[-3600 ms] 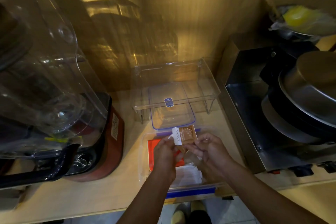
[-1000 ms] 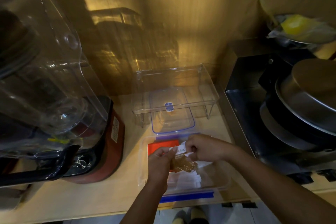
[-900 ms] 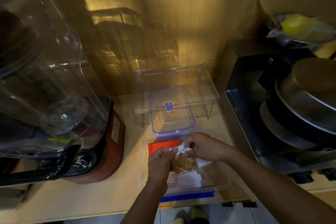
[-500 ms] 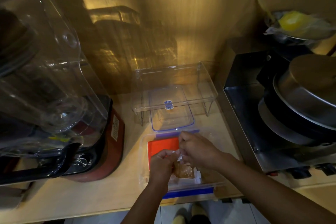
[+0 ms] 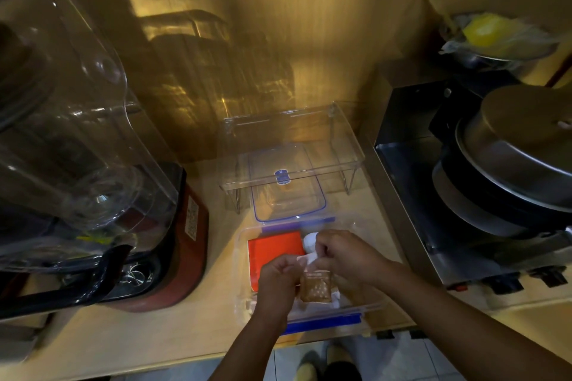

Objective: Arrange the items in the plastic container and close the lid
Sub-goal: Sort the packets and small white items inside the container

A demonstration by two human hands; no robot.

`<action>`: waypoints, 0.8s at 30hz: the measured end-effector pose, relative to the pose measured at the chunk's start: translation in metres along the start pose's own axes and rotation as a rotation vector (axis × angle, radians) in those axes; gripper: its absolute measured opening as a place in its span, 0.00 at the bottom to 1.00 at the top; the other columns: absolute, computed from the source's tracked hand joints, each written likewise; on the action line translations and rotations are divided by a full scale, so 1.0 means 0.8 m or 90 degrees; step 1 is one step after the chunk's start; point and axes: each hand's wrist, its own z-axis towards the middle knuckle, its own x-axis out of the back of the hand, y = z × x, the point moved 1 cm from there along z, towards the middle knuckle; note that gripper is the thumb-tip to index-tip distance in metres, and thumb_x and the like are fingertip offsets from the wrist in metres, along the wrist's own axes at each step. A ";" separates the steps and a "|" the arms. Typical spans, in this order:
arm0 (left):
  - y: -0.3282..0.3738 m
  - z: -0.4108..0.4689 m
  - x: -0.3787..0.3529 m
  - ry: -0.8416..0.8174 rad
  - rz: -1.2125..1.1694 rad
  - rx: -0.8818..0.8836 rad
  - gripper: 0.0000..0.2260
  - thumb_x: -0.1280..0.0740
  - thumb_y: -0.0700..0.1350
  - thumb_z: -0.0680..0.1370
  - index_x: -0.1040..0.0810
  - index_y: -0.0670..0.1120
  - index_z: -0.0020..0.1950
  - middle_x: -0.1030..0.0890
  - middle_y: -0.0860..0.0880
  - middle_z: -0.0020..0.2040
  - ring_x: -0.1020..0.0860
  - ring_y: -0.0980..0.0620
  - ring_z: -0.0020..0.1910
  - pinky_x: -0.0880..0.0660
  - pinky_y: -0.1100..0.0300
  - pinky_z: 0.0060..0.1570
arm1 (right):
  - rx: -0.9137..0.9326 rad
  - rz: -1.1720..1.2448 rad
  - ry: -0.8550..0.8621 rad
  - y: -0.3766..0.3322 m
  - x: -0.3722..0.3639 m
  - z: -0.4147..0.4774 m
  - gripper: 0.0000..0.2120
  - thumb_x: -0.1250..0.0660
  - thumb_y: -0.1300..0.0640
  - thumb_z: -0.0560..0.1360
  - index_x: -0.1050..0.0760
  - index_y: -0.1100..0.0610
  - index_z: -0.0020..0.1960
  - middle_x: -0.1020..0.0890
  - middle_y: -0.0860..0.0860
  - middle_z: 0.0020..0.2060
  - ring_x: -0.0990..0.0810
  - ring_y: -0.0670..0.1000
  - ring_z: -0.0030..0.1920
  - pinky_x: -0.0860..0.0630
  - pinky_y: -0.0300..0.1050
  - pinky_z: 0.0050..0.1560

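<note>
An open clear plastic container (image 5: 243, 260) with blue clips stands at the counter's front edge. Inside lie an orange-red packet (image 5: 274, 249) on the left and white packets (image 5: 334, 298) underneath. Both hands are over the container, pinching a small brown sachet (image 5: 315, 286) by its white top. My left hand (image 5: 277, 280) holds the left side, my right hand (image 5: 343, 254) the right side. The sachet hangs down into the container. The clear lid (image 5: 286, 187) with a blue rim lies flat just behind the container, partly under an acrylic stand.
A clear acrylic riser (image 5: 291, 148) stands at the back over the lid. A large blender (image 5: 93, 164) with a red base fills the left. A steel appliance with stacked pans (image 5: 507, 170) sits on the right. A bowl with a yellow item (image 5: 492, 37) is at the far right.
The hands lowered the brown sachet from above the container down into it, and shifted slightly toward the front. The lid and riser have not moved.
</note>
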 end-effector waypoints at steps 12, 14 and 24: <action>-0.003 -0.003 -0.004 0.043 0.039 -0.014 0.11 0.35 0.40 0.77 0.22 0.41 0.35 0.19 0.42 0.34 0.22 0.44 0.34 0.24 0.54 0.35 | -0.039 0.155 0.023 0.011 -0.007 -0.014 0.03 0.34 0.60 0.74 0.26 0.58 0.42 0.23 0.53 0.49 0.23 0.51 0.50 0.23 0.49 0.52; -0.001 -0.004 -0.004 0.030 0.046 -0.020 0.11 0.35 0.40 0.77 0.22 0.41 0.35 0.19 0.42 0.34 0.22 0.45 0.34 0.24 0.56 0.34 | -0.036 0.171 0.016 0.011 -0.005 -0.015 0.02 0.35 0.62 0.74 0.26 0.60 0.43 0.21 0.56 0.44 0.22 0.53 0.45 0.23 0.51 0.48; -0.002 -0.002 -0.012 0.018 0.043 -0.017 0.10 0.38 0.38 0.78 0.21 0.45 0.40 0.19 0.51 0.31 0.21 0.52 0.31 0.23 0.60 0.29 | -0.092 0.313 -0.046 0.022 -0.004 -0.011 0.10 0.34 0.63 0.75 0.23 0.56 0.55 0.20 0.51 0.48 0.20 0.47 0.47 0.24 0.35 0.40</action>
